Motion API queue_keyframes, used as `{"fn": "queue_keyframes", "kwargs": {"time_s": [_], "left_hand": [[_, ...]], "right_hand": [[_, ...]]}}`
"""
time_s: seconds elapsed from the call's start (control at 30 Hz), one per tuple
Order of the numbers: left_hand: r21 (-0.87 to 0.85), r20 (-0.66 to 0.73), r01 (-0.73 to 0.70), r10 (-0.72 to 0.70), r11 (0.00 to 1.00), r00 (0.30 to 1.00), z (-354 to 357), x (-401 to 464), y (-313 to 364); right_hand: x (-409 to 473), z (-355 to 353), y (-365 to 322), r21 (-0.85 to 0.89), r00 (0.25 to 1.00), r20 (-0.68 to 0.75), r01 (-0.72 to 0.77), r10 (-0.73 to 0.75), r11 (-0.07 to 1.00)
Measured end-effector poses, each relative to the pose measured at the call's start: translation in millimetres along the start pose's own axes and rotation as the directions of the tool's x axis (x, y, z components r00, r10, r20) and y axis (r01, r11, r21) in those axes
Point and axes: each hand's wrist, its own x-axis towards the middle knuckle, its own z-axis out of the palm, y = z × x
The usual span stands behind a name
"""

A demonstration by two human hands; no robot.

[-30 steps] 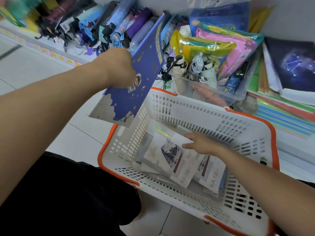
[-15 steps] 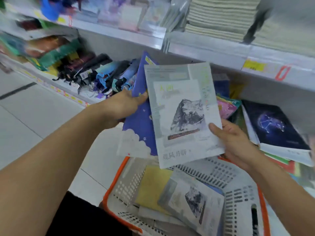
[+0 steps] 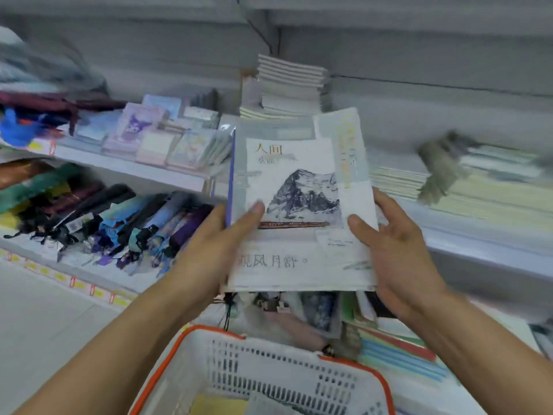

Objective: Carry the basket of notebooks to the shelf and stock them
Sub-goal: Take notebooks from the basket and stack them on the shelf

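Holding the notebooks (image 3: 299,205) up with both hands, above the basket (image 3: 263,366) and in front of the shelf (image 3: 449,244). Top one has a pale cover with a mountain sketch; a blue edge of a second notebook shows just behind its left side.

Left hand (image 3: 215,244): thumb lies across the front cover beside the mountain sketch, remaining fingers hidden behind the stack, so it's pinching the stack at the left edge.

Right hand (image 3: 392,244): thumb pressed on the front cover at the lower right, fingers spread and wrapped round the right edge behind, gripping the same stack.

Basket: white plastic with orange rim, directly below the notebooks; more covers visible inside, one yellow, mostly cut off by the frame edge.

Relative to the held notebooks:
- behind and above: tall stack of white-spined books (image 3: 290,85) on the shelf
- right: flat piles of thin pale books (image 3: 478,187), blurred
- left, same height: small pastel notepads (image 3: 155,139), one with a cartoon figure
- lower left: row of folded umbrellas (image 3: 119,223) lying on a lower shelf level
- below, between notebooks and basket: mixed packaged items, too blurred to identify
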Motion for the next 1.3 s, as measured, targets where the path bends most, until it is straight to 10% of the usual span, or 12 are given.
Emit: {"fn": "queue_keyframes", "kwargs": {"time_s": [0.2,0.53,0.8,1.13,1.3], "left_hand": [[0.256,0.151,-0.324,0.293,0.911,0.944,67.5,68.6,24.7],[0.055,0.009,-0.026,0.025,0.998,1.0,154.2,188.0,25.9],[0.444,-0.056,-0.255,0.311,0.859,0.949,147.3,208.4,9.8],[0.736,-0.099,-0.338,0.586,0.587,0.804,143.3,236.9,0.5],[0.802,0.103,-0.444,0.639,0.399,0.762,119.0,180.6,9.4]], "right_hand": [[60.2,-48.1,-42.0,-0.104,0.946,-0.278,0.145,-0.169,0.984],[134.7,-116.8,-43.7,-0.209,0.955,-0.245,-0.22,0.167,0.953],[142.7,-123.6,-23.8,-0.674,0.91,-0.328,-0.035,-0.256,0.738],[156.1,-132.5,-8.7,-0.803,0.872,-0.321,-0.044,-0.369,0.594],[118.6,-94.3,-41.0,-0.974,0.726,-0.114,0.053,-0.678,0.22]]}}
